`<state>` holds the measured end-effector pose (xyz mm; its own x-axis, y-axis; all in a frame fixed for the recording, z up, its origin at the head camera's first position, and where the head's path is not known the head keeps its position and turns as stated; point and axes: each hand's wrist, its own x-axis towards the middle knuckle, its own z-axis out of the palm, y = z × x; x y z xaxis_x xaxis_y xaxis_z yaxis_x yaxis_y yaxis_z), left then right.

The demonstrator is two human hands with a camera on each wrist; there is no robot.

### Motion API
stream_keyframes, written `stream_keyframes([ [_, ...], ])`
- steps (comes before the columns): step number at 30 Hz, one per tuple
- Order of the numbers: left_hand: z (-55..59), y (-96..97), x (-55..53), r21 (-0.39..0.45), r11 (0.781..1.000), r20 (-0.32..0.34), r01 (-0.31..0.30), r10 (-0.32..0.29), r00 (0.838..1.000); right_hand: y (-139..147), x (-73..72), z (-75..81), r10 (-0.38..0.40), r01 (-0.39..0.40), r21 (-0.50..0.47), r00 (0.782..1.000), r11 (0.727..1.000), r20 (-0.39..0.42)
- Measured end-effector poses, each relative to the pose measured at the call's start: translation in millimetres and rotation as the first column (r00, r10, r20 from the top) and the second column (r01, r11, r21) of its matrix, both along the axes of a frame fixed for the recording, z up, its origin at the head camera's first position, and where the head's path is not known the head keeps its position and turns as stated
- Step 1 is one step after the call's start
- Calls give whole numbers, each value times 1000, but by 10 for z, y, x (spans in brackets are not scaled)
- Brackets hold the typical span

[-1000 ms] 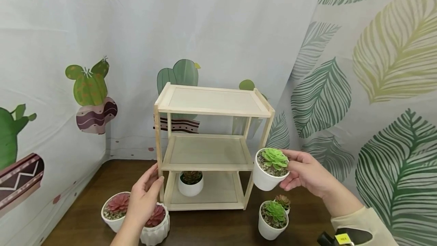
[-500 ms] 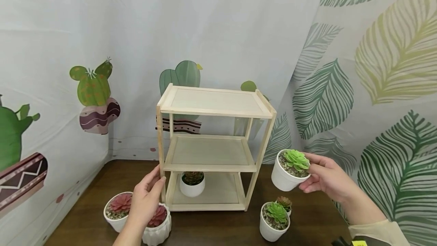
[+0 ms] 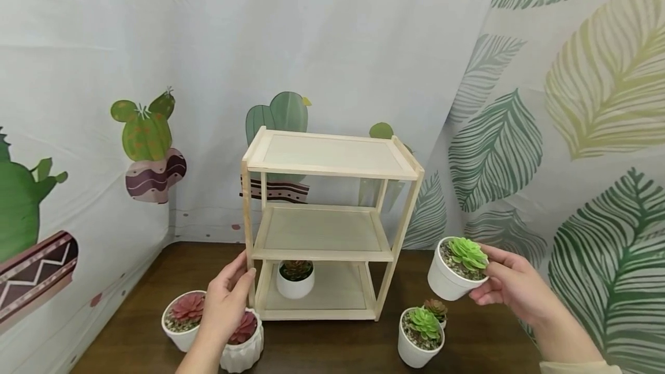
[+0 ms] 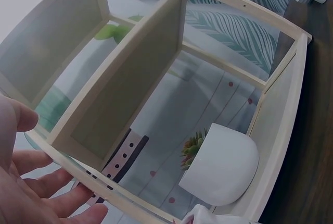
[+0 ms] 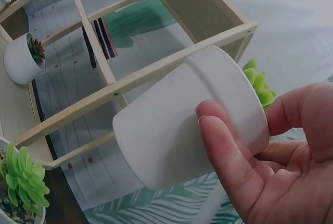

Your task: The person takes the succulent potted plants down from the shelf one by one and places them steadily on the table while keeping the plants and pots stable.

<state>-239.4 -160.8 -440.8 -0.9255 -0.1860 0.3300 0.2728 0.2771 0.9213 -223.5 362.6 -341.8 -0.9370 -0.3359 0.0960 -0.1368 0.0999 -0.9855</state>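
My right hand [image 3: 514, 281] grips a white potted succulent [image 3: 457, 270] by its rim and side, holding it tilted in the air right of the wooden shelf [image 3: 327, 256]. Its bright green rosette leans toward my fingers. In the right wrist view my thumb lies along the smooth white pot [image 5: 182, 125]. My left hand [image 3: 223, 299] is at the shelf's left front post, fingers loosely extended along it in the left wrist view. On the bottom tier stands a rounded white pot [image 3: 295, 286] with a dark succulent. The upper two tiers hold nothing.
Below my right hand, another green potted succulent [image 3: 414, 351] stands on the dark table [image 3: 312, 348], a brownish succulent [image 3: 436, 308] behind it. At left, my forearm partly hides a pink succulent in a smooth pot [image 3: 182, 336] and one in a fluted pot [image 3: 244, 354].
My right hand has carried the green potted succulent rightward and a little lower, away from the shelf's right post. My left hand stays at the left post.
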Motion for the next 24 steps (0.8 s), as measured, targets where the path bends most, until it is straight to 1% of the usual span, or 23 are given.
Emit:
stream_keyframes([
  [6, 3, 21, -1, 6, 1000, -8, 9, -9, 1000, 132, 78, -130, 7, -8, -68, 1000, 998, -10],
  [8, -3, 28, -1, 8, 1000, -7, 10, -10, 1000, 179, 106, -168, 13, -13, -99, 1000, 995, -7],
  [12, -18, 30, -3, 8, 1000, -7, 12, -12, 1000, 249, 151, -246, 17, -16, -132, 1000, 991, 4],
  [20, 6, 21, 0, 4, 1000, -20, 6, -6, 1000, 261, 206, -452, -21, 24, -134, 1000, 991, 23],
  [24, 11, 1, 8, -8, 1000, -16, 5, -5, 1000, 248, 242, -583, -35, 44, -136, 997, 990, 65],
])
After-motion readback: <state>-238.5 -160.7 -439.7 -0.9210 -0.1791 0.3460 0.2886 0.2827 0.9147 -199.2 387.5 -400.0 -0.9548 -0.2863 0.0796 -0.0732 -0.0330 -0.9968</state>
